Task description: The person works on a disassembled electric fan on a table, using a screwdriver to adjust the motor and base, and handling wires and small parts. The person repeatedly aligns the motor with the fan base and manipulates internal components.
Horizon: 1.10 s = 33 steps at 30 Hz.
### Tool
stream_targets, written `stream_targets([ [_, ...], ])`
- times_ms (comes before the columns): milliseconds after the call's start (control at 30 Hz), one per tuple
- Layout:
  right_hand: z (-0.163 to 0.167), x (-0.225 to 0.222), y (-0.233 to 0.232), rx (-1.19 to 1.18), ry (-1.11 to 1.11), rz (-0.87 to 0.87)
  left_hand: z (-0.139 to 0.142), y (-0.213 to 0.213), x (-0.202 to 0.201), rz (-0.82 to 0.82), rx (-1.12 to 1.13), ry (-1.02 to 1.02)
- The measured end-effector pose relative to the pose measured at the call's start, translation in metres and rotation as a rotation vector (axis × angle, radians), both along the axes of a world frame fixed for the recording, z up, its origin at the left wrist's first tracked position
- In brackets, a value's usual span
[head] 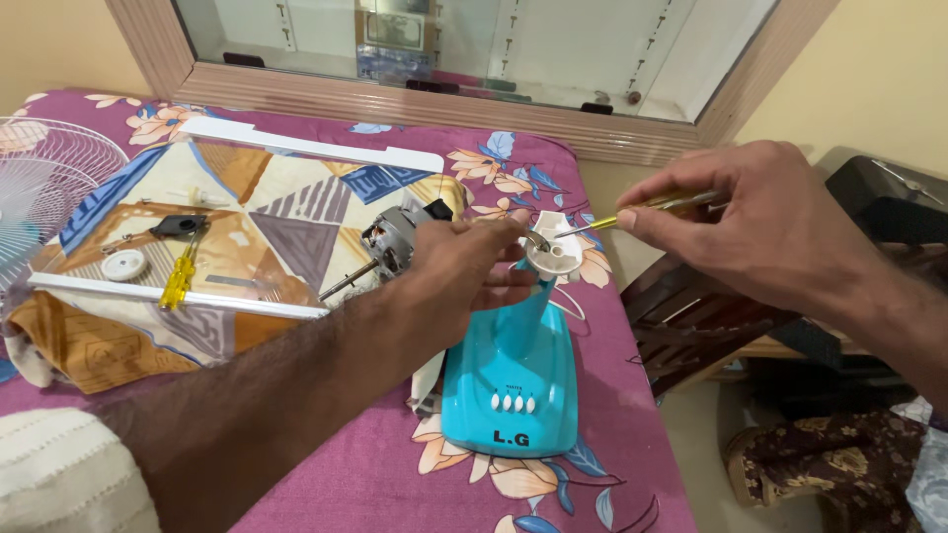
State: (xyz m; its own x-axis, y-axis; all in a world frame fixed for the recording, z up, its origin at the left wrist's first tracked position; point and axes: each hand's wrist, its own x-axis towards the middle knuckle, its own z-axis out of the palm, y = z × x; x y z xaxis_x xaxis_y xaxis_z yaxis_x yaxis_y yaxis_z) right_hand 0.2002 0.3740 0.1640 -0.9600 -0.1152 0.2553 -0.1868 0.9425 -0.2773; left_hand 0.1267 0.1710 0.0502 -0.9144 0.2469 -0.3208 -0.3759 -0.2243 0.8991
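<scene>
While the left hand (464, 266) closes its grip around the white neck socket (553, 252) atop the turquoise fan base (509, 380), the right hand (760, 222), at 3 o'clock of it, pinches a yellow-handled screwdriver (642, 209), tip inside the socket. Base stands on the floral bed cover (375, 474). Bare fan motor (390, 245) lies at 9 o'clock of the socket; second yellow screwdriver (180, 276) farther out at 9 o'clock.
</scene>
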Motion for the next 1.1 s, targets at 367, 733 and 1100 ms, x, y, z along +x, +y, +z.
stream_targets([
  [367,0.009,-0.008,-0.015,0.041,-0.006,0.091,0.004,-0.004,-0.01,-0.062,0.067,0.074],
  [733,0.031,-0.012,-0.037,0.3,-0.082,0.175,0.007,-0.005,-0.015,-0.094,0.032,0.046],
  [1100,0.034,-0.017,-0.039,0.303,0.013,0.215,-0.003,-0.003,-0.022,-0.049,0.075,0.031],
])
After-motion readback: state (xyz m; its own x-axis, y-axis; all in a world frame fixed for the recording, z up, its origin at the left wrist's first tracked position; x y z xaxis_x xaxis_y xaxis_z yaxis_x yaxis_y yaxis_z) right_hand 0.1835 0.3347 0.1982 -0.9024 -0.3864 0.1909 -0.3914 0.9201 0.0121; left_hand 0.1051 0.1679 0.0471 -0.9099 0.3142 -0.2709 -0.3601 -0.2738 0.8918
